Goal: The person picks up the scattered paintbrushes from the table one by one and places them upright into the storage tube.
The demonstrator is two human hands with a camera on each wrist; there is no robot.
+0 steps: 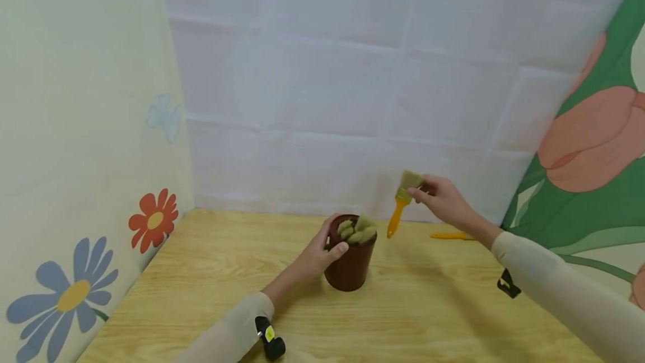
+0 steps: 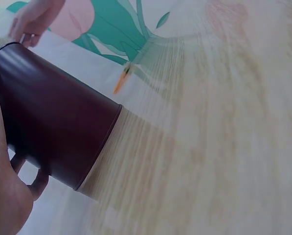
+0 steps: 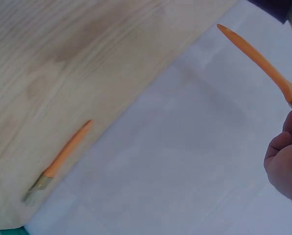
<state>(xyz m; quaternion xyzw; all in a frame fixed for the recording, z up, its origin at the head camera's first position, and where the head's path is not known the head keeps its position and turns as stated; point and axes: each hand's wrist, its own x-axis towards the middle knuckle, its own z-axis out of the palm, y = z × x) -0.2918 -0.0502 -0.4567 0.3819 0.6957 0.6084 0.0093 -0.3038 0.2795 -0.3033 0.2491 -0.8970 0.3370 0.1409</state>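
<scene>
My left hand grips a dark brown cup near its rim, thumb in front. The cup stands upright on the table, and several brushes' pale bristles poke out of its top. To the right of it and higher, my right hand pinches a paintbrush at its metal band and bristles, with the orange handle pointing down, apart from the cup. The right wrist view shows the held brush's handle angled toward the cup. Inside the cup, the handles are hidden.
Another orange-handled paintbrush lies on the wood-grain table near its back edge, partly behind my right forearm in the head view. A white cloth wall rises behind the table. Flower-printed panels stand left and right.
</scene>
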